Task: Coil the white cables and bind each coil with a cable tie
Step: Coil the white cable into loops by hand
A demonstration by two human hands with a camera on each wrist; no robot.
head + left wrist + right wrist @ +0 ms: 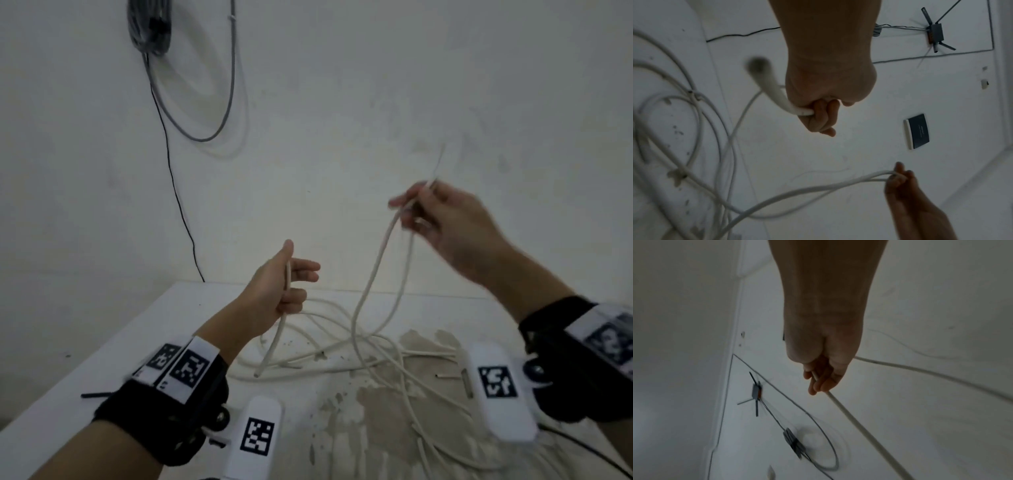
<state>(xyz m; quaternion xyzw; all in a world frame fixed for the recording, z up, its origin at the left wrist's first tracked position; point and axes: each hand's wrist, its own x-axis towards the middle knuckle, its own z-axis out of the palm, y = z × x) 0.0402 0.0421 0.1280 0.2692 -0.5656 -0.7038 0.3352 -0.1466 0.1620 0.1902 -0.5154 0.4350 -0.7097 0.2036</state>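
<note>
Two hands share one length of round white plastic cable. At the far left a black cable tie waits on the white table. My left hand curls its fingers round the cable near its cut end, which dangles below, so I judge this is my anchor for the first loop. Loose white cables sprawl tangled on the tabletop, uncoiled. My right hand, raised higher, pinches a doubled bend, lifting slack clear of the heap.
</note>
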